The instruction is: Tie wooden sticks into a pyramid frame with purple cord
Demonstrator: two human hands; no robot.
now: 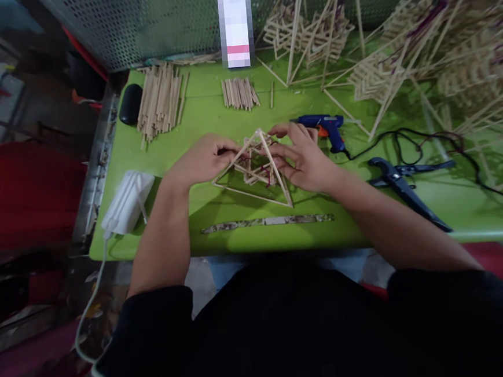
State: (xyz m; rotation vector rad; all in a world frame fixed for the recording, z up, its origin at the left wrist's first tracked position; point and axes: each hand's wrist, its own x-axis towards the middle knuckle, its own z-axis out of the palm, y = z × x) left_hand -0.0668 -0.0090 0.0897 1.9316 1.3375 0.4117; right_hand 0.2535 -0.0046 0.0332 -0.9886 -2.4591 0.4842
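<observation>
A pyramid-like frame of thin wooden sticks [278, 173] stands on the green table, its tip pointing up. Inside it is a smaller stacked stick piece with dark red thread [259, 173]. My left hand [209, 157] is at the frame's left side, thumb and fingers pinched around a part of it near the upper left stick. On the other side, my right hand [304, 158] has its fingers curved and spread, touching the right upright stick and reaching toward the inner piece. Its fingertips are partly hidden behind the stick.
A blue glue gun [323, 127] lies just beyond my right hand, its black cord running right past dark cutters [402, 188]. Stick bundles [160, 103], a white power strip [128, 203], a flat strip [267, 222] and finished stick frames [377, 74] surround the work.
</observation>
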